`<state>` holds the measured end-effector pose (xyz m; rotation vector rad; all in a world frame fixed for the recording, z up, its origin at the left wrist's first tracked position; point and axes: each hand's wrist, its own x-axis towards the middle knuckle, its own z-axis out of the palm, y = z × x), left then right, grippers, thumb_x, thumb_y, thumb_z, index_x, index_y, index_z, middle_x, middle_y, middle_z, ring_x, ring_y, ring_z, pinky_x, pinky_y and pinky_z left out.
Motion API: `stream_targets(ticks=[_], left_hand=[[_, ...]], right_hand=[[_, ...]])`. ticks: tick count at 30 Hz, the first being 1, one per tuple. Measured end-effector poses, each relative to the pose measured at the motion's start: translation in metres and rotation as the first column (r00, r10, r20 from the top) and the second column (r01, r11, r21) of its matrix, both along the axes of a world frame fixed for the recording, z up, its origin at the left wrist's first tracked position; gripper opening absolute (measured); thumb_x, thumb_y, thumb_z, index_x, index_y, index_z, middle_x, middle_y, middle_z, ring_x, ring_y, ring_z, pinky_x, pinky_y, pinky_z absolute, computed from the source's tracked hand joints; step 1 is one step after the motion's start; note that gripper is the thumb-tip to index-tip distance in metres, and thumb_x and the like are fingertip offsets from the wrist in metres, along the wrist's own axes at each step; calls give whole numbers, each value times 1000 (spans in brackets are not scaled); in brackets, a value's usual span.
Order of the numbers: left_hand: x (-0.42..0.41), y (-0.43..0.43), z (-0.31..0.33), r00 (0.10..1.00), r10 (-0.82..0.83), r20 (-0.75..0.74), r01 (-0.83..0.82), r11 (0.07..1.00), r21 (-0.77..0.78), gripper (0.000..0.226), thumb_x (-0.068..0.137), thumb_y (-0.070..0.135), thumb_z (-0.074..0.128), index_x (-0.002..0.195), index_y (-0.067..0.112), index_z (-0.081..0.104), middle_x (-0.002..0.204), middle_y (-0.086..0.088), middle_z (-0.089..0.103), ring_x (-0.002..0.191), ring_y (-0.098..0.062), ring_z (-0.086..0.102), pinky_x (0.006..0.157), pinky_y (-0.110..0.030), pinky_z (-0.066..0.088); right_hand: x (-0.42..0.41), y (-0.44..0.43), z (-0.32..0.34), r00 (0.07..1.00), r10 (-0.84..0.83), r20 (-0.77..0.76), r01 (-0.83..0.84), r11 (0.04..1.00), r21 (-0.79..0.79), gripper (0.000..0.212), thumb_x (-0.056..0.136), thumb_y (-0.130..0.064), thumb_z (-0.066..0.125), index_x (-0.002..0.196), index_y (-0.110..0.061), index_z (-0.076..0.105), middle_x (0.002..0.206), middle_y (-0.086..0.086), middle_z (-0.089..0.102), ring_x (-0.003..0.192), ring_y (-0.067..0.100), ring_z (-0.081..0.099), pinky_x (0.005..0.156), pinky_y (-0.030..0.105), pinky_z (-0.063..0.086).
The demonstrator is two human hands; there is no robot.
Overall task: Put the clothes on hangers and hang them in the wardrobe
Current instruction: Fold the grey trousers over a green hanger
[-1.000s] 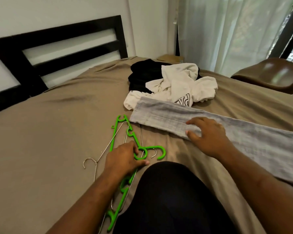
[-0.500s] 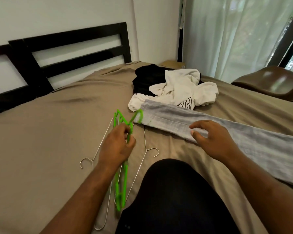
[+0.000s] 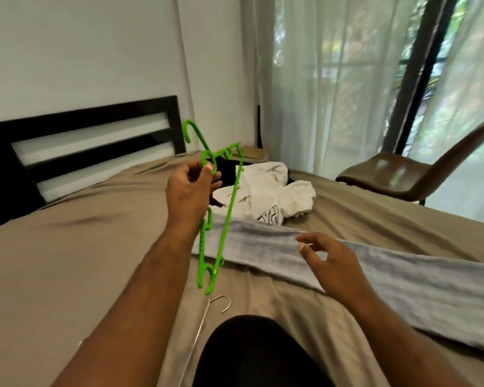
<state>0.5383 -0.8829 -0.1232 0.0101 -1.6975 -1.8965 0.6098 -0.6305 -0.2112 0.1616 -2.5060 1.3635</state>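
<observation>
My left hand (image 3: 189,188) holds a green plastic hanger (image 3: 227,219) by its neck, lifted above the bed with the hook pointing up. The hanger dangles over the near end of a folded grey garment (image 3: 375,272) that stretches across the bed to the right. My right hand (image 3: 323,255) hovers just over that grey cloth, fingers loosely bent and holding nothing. Behind the hanger a crumpled white shirt (image 3: 274,191) lies on a black garment (image 3: 227,171). A wire hanger (image 3: 207,317) lies on the sheet near my knee.
The bed (image 3: 67,261) has a tan sheet and a black slatted headboard (image 3: 81,146) at the left. A brown chair (image 3: 403,180) stands beyond the bed at the right, by sheer curtains (image 3: 333,79). My dark-clad knee (image 3: 252,353) fills the bottom centre.
My left hand has lifted the green hanger off the bed and raised it upright. My right hand has come up off the grey garment. The view has tilted upward.
</observation>
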Motion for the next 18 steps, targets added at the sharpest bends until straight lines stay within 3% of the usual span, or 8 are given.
stream_targets(ticks=[3, 5, 7, 9, 12, 16, 18], left_hand=[[-21, 74, 4, 988, -153, -35, 157, 964, 215, 13, 101, 10, 58, 105, -2, 60, 88, -11, 67, 78, -17, 72, 66, -25, 59], [-30, 126, -5, 967, -253, -28, 245, 896, 370, 5, 101, 9, 58, 99, 5, 61, 86, -9, 69, 76, -17, 71, 66, -25, 59], [-35, 174, -26, 936, -351, 32, 291, 822, 489, 4, 101, 9, 59, 98, 10, 62, 85, -8, 70, 79, -22, 70, 68, -28, 61], [-35, 205, -51, 903, -407, 136, 301, 826, 477, 5, 101, 13, 60, 97, 16, 60, 87, -8, 69, 82, -27, 69, 73, -33, 61], [-32, 223, -82, 820, -508, 266, 391, 834, 389, 4, 104, 19, 55, 104, 16, 57, 99, -13, 69, 80, -26, 72, 68, -35, 59], [-43, 220, -95, 790, -516, 330, 400, 843, 359, 26, 109, 20, 40, 125, 4, 53, 119, -18, 67, 78, -22, 76, 54, -34, 60], [-49, 211, -89, 817, -461, 346, 359, 877, 321, 27, 109, 24, 41, 125, 6, 53, 119, -16, 67, 72, -21, 77, 46, -30, 57]], right_hand=[[2, 5, 4, 994, 14, 112, 16, 967, -256, 26, 93, -51, 64, 113, -36, 69, 107, -15, 73, 99, -4, 67, 87, 23, 53], [1, 11, 6, 959, 103, 263, 77, 799, -597, 37, 94, -57, 59, 116, -30, 68, 111, -4, 75, 100, 12, 71, 85, 39, 59], [4, 24, 5, 941, 156, 300, 160, 577, -801, 31, 103, -40, 54, 119, -15, 63, 106, 9, 77, 86, 19, 73, 70, 37, 60], [4, 41, -4, 948, 57, 312, 240, 511, -825, 23, 104, -16, 52, 126, -9, 56, 91, 14, 76, 68, 18, 70, 59, 33, 57], [3, 64, -30, 944, -94, 316, 310, 574, -758, 32, 102, 2, 46, 131, -12, 51, 78, 13, 68, 53, 16, 61, 49, 29, 50], [0, 68, -60, 954, -56, 293, 248, 692, -678, 27, 105, -9, 50, 124, -28, 54, 80, 9, 73, 59, 24, 62, 58, 36, 52], [-4, 65, -67, 952, -37, 304, 225, 759, -611, 25, 105, -13, 52, 125, -27, 59, 86, 8, 75, 64, 24, 65, 63, 38, 52]])
